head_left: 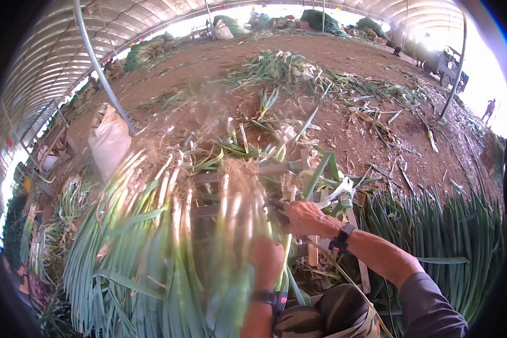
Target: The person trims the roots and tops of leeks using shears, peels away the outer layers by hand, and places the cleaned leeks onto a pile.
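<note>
Long green onions [186, 236], with white stems and stringy roots pointing away from me, lie in a thick layer in front of me. My left hand [266, 258] is over the right side of this layer, smeared by motion, and the stalks beside it are blurred too. Its fingers do not show clearly. Close to the root ends, my right hand [303, 217] is closed, with a dark thing showing at its fingertips that I cannot make out. One pale stalk [287, 248] runs down between my hands. An orange-brown handle [312, 253] stands below my right wrist.
More green onions [434, 242] lie in a dense row to my right. A pale sack [109, 141] stands at the left beside a metal pole [98, 70]. Trimmed leaves [281, 67] litter the dirt floor ahead. A small vehicle [448, 66] is at the far right.
</note>
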Demonstrator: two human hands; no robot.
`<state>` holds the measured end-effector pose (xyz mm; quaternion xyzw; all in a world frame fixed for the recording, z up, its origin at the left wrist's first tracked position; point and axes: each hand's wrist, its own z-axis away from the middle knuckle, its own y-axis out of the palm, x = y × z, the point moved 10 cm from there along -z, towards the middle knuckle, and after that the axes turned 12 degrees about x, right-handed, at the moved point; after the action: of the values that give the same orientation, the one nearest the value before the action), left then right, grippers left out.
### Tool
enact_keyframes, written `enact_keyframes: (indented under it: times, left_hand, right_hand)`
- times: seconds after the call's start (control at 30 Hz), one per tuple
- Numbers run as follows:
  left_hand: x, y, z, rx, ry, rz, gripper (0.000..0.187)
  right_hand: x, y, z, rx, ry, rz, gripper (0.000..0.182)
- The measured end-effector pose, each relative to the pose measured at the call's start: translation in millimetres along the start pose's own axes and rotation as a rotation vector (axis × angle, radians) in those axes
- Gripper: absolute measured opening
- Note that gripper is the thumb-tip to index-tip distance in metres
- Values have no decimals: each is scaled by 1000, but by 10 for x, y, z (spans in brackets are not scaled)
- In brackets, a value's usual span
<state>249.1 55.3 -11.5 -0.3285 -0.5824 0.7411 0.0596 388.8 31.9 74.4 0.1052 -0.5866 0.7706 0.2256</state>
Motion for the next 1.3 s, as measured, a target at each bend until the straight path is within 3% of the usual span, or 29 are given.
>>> enact_keyframes:
  times: [0.2,0.33,0.4,0.53,0.6,0.67,0.8,0.9,1.0,1.2,1.3]
  left_hand:
    - [58,-125,-67,156,-42,221,42]
    - [55,-132,-48,120,-10,283,47]
    - [32,-61,24,144,47,189,46]
    - [-71,222,97,264,210,37,40]
    - [-122,25,305,118,323,85,40]
    - [-62,-314,629,-26,415,205,43]
    - [638,-585,1159,-263,72,-56,38]
    - [657,-714,1488,-335,68,-125,37]
    - [662,-665,1540,-302,46,-182,37]
    - [598,-588,1393,-194,-77,-281,41]
    - [578,-597,1398,-252,-40,-292,43]
  right_hand:
    - [-45,-11,232,37,17,-34,46]
    - [184,-146,872,90,-76,-62,54]
    - [278,-148,1163,96,-136,-52,65]
    - [344,-69,1422,130,-128,29,61]
    - [382,-41,1468,252,-44,-6,55]
    - [430,-56,1504,202,-103,-36,55]
    - [615,-13,1538,281,-160,-58,55]
    - [929,-3,1614,385,-261,-157,53]
    - [1020,193,1605,545,-221,-73,52]
    - [1156,244,1531,547,-228,76,50]
    - [1083,233,1432,401,-244,29,48]
